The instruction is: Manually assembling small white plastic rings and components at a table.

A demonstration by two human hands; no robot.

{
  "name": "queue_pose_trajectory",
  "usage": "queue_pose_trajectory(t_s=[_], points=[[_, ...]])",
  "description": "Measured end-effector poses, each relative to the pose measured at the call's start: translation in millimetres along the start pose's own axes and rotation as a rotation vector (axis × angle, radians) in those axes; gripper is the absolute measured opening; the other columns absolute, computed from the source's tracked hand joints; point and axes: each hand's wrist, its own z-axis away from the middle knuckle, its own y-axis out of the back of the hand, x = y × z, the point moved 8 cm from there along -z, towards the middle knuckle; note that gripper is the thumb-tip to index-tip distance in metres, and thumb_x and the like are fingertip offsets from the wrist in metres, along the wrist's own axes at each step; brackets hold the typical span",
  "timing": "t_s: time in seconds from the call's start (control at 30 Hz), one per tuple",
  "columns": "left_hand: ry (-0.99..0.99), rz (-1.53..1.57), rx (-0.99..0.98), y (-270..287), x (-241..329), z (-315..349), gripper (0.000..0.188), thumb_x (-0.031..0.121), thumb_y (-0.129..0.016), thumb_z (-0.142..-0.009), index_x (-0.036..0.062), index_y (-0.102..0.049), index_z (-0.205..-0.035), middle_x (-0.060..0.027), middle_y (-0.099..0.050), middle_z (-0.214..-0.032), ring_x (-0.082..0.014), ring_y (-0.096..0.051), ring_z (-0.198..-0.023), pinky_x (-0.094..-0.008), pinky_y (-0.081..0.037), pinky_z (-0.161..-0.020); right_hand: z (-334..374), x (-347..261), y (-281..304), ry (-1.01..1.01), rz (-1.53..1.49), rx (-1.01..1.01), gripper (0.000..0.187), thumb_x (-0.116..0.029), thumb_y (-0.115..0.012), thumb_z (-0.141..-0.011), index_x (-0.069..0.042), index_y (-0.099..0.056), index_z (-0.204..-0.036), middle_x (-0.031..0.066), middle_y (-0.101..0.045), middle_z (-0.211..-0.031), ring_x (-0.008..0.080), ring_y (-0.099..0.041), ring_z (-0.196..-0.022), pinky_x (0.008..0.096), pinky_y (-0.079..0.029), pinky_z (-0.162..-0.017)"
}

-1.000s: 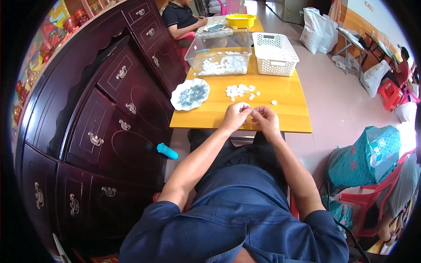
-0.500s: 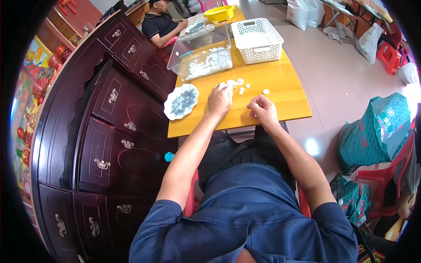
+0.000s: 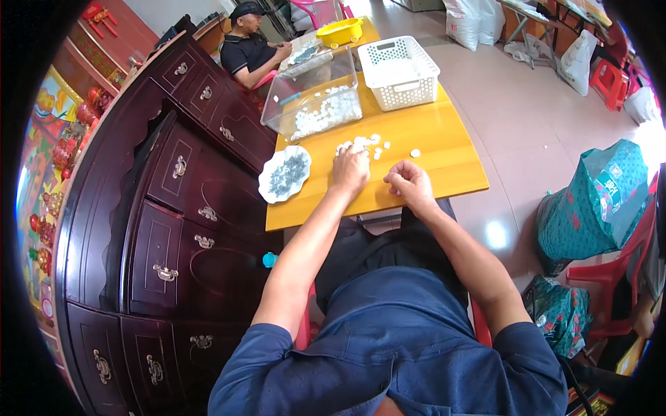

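Note:
My left hand (image 3: 351, 171) is on the yellow table, back upward and fingers curled at the near edge of a loose cluster of small white pieces (image 3: 375, 139). What lies under its fingertips is hidden. Just to the right, my right hand (image 3: 409, 182) is closed in a pinch above the table's near edge; anything between thumb and finger is too small to make out. A single round white piece (image 3: 415, 153) lies beyond it. Left of my left hand sits a white scalloped dish (image 3: 303, 182) holding many small dark grey bits (image 3: 286, 173).
Behind the pieces stand a clear plastic bin (image 3: 277, 119) of white pieces and a white perforated basket (image 3: 409, 93). Farther off are a yellow tub (image 3: 339, 32) and a seated person (image 3: 243, 52). Dark wooden drawers (image 3: 208, 173) flank the table's left; a teal bag (image 3: 583, 208) stands right.
The view has shifted slightly, so the table sits a little lower. Both hands stay at nearly the same places on the table; the right keeps its pinch.

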Motion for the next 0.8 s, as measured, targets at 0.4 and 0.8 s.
queue_pose_trajectory(t_s=[0.4,0.8], points=[[-0.129,-0.048,-0.001,-2.0,19.8,26.3,0.014,0.005,-0.061,-0.088,0.0017,-0.073,-0.092,-0.0195,-0.068,-0.096,-0.0392,-0.062,-0.101,-0.0492,-0.052,-0.085,6.7,-0.3,-2.3,0.082,0.084,0.007,0.013,-0.014,-0.07,-0.088,-0.001,-0.067,-0.09,0.0038,-0.069,-0.074,0.0101,-0.065,-0.063,0.0259,-0.053,-0.06],[-0.052,0.141,0.043,11.3,-3.1,27.2,0.02,0.011,-0.066,-0.087,0.0046,-0.074,-0.104,-0.0163,-0.071,-0.103,-0.0366,-0.065,-0.102,-0.0462,-0.053,-0.091,-0.7,2.1,2.2,0.057,0.089,0.006,0.012,-0.013,-0.071,-0.089,-0.001,-0.069,-0.091,0.0048,-0.07,-0.075,0.0107,-0.067,-0.064,0.0263,-0.053,-0.06]])
